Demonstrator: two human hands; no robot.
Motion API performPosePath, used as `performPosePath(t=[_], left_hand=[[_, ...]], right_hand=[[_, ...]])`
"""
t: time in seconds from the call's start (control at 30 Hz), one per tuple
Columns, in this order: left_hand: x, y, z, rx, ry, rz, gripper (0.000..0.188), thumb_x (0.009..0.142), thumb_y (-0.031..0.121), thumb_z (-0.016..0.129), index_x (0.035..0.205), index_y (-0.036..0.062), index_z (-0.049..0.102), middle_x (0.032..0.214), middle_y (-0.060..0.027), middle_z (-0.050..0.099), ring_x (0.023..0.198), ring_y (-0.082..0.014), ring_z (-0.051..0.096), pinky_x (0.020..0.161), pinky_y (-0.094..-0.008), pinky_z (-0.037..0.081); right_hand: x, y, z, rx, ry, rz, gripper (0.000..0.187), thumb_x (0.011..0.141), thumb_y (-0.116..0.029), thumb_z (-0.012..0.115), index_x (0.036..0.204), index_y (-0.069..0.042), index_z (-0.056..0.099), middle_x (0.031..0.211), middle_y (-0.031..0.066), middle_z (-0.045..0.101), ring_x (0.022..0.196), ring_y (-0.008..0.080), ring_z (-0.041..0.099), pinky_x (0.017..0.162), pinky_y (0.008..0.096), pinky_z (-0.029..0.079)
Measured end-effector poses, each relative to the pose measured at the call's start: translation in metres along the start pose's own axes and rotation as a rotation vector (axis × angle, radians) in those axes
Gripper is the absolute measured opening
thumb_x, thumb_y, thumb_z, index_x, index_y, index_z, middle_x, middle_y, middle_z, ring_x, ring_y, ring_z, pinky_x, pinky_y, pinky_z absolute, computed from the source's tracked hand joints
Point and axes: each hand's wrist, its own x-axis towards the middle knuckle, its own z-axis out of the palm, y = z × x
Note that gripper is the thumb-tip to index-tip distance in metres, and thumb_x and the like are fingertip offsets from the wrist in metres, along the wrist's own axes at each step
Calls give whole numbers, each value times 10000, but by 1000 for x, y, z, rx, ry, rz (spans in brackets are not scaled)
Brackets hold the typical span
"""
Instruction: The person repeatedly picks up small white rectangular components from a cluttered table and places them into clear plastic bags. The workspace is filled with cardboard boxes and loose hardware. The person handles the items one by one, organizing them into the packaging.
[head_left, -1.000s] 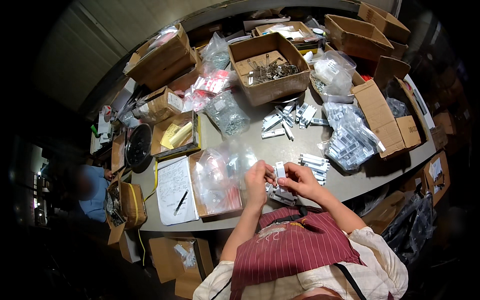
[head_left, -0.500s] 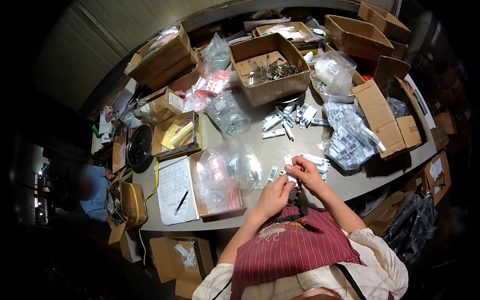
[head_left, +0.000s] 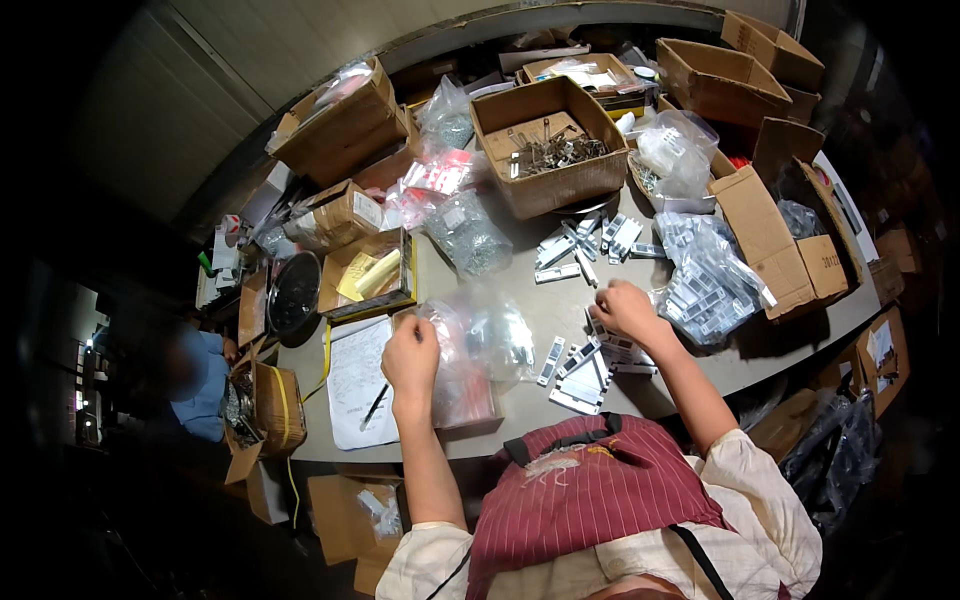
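Just left of the left hand [head_left: 412, 352], a white paper sheet [head_left: 352, 362] carries rows of dark handwriting, too small to make out. Farther ahead of that hand and to its left, a small taped cardboard box [head_left: 332, 218] bears a white label [head_left: 367, 208] with print too fine to read. Well to the right of the right hand [head_left: 628, 310], a row of dark printed digits stands on the flap [head_left: 822, 264] of an open cardboard box [head_left: 762, 240].
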Motion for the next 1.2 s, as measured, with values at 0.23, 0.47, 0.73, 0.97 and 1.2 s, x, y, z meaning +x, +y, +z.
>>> performPosePath(t=[0.23,0.47,0.73,0.97,1.2], left_hand=[[9,7,22,74,-332,195,279,861,236,594,906,-15,708,836,-246,687,821,-445,660,770,-485,518],[-8,16,9,-240,243,347,152,900,63,588,973,-3,703,877,-163,709,782,-328,686,748,-405,531],[-75,62,25,-656,-31,219,147,954,70,588,1041,6,688,765,-92,702,675,-162,669,652,-302,519],[-72,76,59,-790,-594,-205,326,1004,316,607,1073,-3,617,700,-54,686,554,-88,595,502,-240,452],[-104,106,86,-1066,-768,-256,267,995,276,624,911,26,585,625,-53,632,483,-86,573,416,-215,430]], right_hand=[[84,-9,39,-110,195,-219,283,699,-128,747,948,-32,652,1046,140,606,1025,345,584,864,453,479],[87,1,57,68,87,-55,240,755,-219,766,862,-17,692,756,136,627,707,281,625,706,401,516],[22,-50,-4,1351,-387,287,390,942,-376,672,1024,4,699,739,-9,565,631,99,515,595,257,451],[-36,-82,-30,1385,-360,140,274,1000,-268,611,1022,-6,690,813,15,651,670,90,594,597,263,493],[-95,-80,-70,1076,-196,296,290,973,-252,642,834,1,670,652,25,589,574,106,565,538,276,427]])
